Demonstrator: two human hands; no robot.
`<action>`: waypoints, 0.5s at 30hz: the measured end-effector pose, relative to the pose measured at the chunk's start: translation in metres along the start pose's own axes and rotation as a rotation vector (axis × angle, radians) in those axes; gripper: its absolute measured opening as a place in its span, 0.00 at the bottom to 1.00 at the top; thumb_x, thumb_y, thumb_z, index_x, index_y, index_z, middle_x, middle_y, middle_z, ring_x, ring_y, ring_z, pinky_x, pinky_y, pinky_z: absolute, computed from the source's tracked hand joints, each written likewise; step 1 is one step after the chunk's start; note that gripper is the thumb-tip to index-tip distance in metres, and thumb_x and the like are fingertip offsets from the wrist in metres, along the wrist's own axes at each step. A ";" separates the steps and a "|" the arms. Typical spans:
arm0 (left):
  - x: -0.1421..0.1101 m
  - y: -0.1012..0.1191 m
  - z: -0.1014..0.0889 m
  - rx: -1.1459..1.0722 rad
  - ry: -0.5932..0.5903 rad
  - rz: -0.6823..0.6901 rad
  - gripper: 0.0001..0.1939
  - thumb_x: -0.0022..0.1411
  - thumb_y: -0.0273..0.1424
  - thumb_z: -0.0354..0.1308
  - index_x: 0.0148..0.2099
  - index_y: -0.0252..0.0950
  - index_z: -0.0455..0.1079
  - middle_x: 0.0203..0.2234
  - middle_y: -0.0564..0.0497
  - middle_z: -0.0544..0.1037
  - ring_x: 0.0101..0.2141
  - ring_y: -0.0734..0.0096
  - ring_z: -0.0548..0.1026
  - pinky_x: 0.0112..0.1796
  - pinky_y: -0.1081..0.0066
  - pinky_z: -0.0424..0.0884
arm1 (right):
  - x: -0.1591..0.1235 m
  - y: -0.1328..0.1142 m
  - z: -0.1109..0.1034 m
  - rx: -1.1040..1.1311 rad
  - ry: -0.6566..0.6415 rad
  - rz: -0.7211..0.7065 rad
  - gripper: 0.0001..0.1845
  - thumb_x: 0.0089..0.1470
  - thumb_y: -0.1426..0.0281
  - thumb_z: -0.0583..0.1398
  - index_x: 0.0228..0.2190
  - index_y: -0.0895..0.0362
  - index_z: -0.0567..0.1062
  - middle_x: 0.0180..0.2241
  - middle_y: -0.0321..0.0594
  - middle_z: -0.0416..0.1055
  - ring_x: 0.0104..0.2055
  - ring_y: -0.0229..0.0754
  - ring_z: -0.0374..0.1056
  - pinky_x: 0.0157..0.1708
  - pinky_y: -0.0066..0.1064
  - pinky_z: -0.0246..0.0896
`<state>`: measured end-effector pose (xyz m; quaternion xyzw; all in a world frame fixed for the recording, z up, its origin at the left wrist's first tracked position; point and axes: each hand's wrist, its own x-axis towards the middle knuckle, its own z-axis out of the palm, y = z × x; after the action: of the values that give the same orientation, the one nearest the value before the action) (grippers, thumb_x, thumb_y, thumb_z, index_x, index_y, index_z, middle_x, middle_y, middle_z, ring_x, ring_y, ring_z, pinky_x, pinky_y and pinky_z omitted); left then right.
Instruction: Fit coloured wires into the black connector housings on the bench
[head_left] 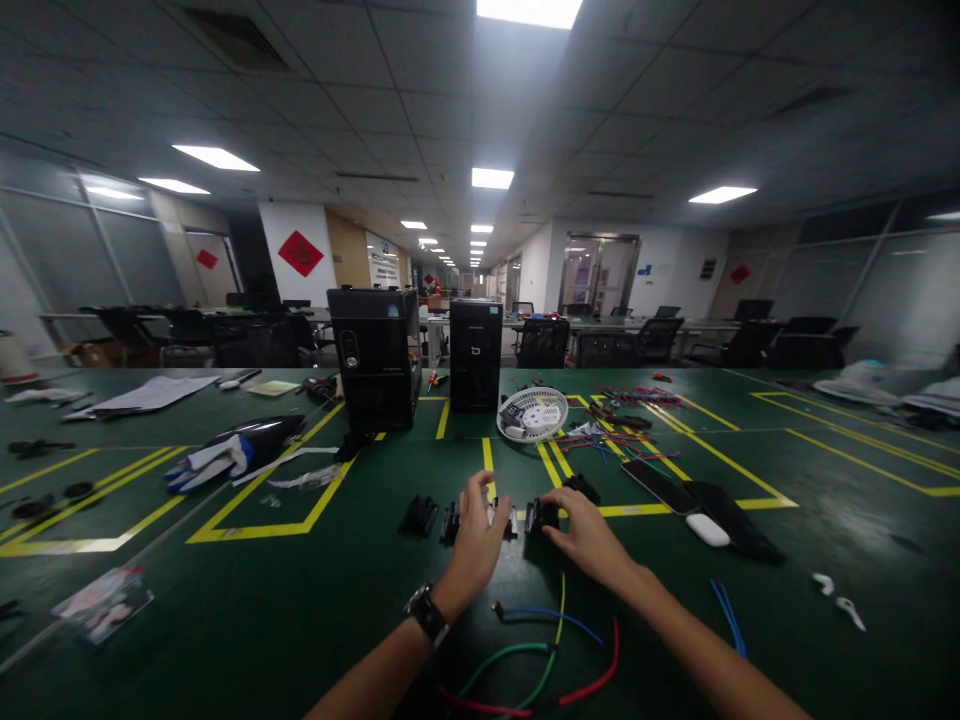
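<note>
My left hand [478, 530] reaches down to the green table with its thumb and fingers bent round a small black block with metal-coloured parts [513, 520]. The fingers cover most of that block. My right hand [583, 530] grips a similar small black block [534, 517] by its right side, between thumb and fingers. The two blocks are close together, with a narrow gap between them. Left of my left hand, another black block [418, 515] lies on the table. Behind my right hand is one more black piece [582, 488], partly hidden.
Loose coloured wires [551, 650] lie nearest me. At right are a phone [660, 487], a white case [707, 530] and white earbuds [840, 600]. Two black computer cases [375, 360] stand behind, beside a white basket [534, 415]. A glove [217, 462] lies left.
</note>
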<state>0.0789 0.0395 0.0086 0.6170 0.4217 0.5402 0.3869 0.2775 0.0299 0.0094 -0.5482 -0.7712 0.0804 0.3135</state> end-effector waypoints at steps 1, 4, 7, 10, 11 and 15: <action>0.002 0.000 -0.004 0.054 0.028 0.031 0.18 0.63 0.40 0.52 0.53 0.38 0.61 0.52 0.42 0.66 0.53 0.59 0.64 0.53 0.59 0.60 | 0.004 0.004 0.003 -0.026 -0.025 0.008 0.17 0.46 0.75 0.64 0.42 0.58 0.75 0.42 0.45 0.73 0.47 0.49 0.67 0.51 0.41 0.59; 0.006 -0.002 -0.014 0.130 0.053 0.050 0.16 0.66 0.40 0.45 0.51 0.39 0.63 0.48 0.43 0.68 0.51 0.60 0.66 0.51 0.59 0.61 | 0.010 0.007 0.013 -0.044 -0.074 -0.013 0.17 0.47 0.74 0.64 0.42 0.57 0.76 0.43 0.45 0.73 0.47 0.48 0.68 0.50 0.39 0.60; 0.005 -0.005 -0.018 0.164 0.061 0.088 0.16 0.68 0.40 0.42 0.49 0.39 0.64 0.45 0.45 0.69 0.49 0.61 0.66 0.51 0.59 0.61 | 0.013 0.003 0.016 -0.067 -0.083 -0.036 0.17 0.52 0.68 0.63 0.46 0.54 0.75 0.51 0.46 0.69 0.53 0.48 0.64 0.54 0.39 0.56; 0.001 -0.006 -0.017 0.166 0.046 0.109 0.16 0.68 0.40 0.42 0.49 0.39 0.65 0.43 0.46 0.70 0.47 0.62 0.67 0.49 0.61 0.62 | 0.017 0.006 0.007 -0.272 0.017 0.128 0.19 0.58 0.63 0.57 0.51 0.55 0.71 0.60 0.50 0.58 0.61 0.53 0.55 0.57 0.43 0.52; -0.001 -0.006 -0.016 0.160 0.038 0.110 0.16 0.68 0.40 0.42 0.49 0.39 0.65 0.43 0.46 0.70 0.46 0.62 0.67 0.48 0.62 0.63 | 0.019 0.009 0.002 -0.356 0.042 0.220 0.21 0.59 0.64 0.56 0.53 0.56 0.69 0.62 0.52 0.55 0.62 0.55 0.52 0.57 0.45 0.51; -0.007 -0.002 -0.009 0.081 -0.021 0.057 0.16 0.67 0.41 0.43 0.48 0.39 0.66 0.43 0.46 0.71 0.46 0.62 0.68 0.48 0.63 0.62 | 0.023 0.026 -0.018 -0.461 -0.023 0.441 0.21 0.57 0.71 0.57 0.52 0.59 0.69 0.54 0.56 0.66 0.56 0.58 0.62 0.51 0.45 0.57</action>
<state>0.0692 0.0337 0.0055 0.6497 0.4211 0.5270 0.3505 0.3034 0.0566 0.0203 -0.7578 -0.6352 -0.0246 0.1473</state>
